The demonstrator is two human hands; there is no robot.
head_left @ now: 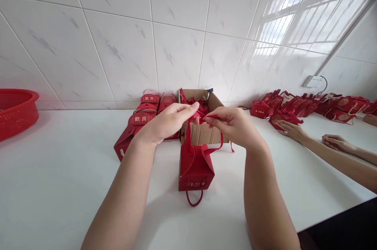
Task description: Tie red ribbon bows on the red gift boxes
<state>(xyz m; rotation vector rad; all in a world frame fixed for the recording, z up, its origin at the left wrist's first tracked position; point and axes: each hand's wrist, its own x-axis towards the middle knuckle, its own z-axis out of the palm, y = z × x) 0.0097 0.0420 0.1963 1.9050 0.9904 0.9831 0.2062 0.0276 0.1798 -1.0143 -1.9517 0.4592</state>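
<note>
A small red gift box (196, 169) stands upright on the white table in front of me, a cord handle (194, 204) hanging at its near side. Red ribbon (189, 140) rises from the top of the box to my hands. My left hand (173, 121) is closed on the ribbon above the box, thumb pointing right. Just to its right, my right hand (232, 124) pinches another part of the ribbon between thumb and fingertips. Behind my hands sits an open cardboard box (203, 134) with loose red ribbons in it.
Several red boxes (143, 118) are grouped at the left of the cardboard box. A red plastic basin (19, 110) stands far left. More red gift boxes (273, 102) line the wall at right, where another person's hands (294, 131) rest by one. A power strip (312, 81) is on the wall.
</note>
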